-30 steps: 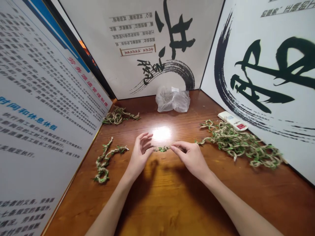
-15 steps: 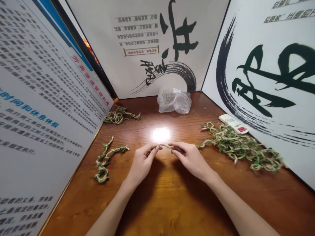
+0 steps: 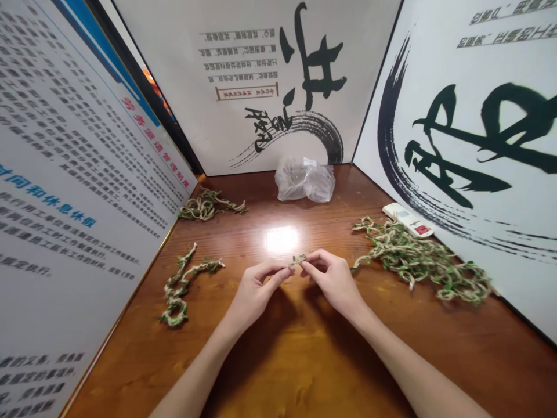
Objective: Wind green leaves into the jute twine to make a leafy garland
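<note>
My left hand (image 3: 256,290) and my right hand (image 3: 333,278) meet over the middle of the wooden table (image 3: 304,360). Between their pinched fingertips is a short piece of jute twine with green leaves (image 3: 298,259). Both hands are closed in a pinch on it, thumbs and forefingers almost touching each other. A large heap of the same leafy twine (image 3: 418,258) lies to the right of my right hand. A twisted length of twine (image 3: 183,281) lies to the left of my left hand.
A crumpled clear plastic bag (image 3: 304,180) sits at the back. A small bundle of twine (image 3: 206,204) lies at the back left. A white remote control (image 3: 407,219) rests by the right board. Printed boards wall in the table on the left, back and right.
My left hand's fingers, spread apart a second ago, have closed onto the twine piece. Both hands have drawn closer together and the piece now looks bunched between the fingertips.
</note>
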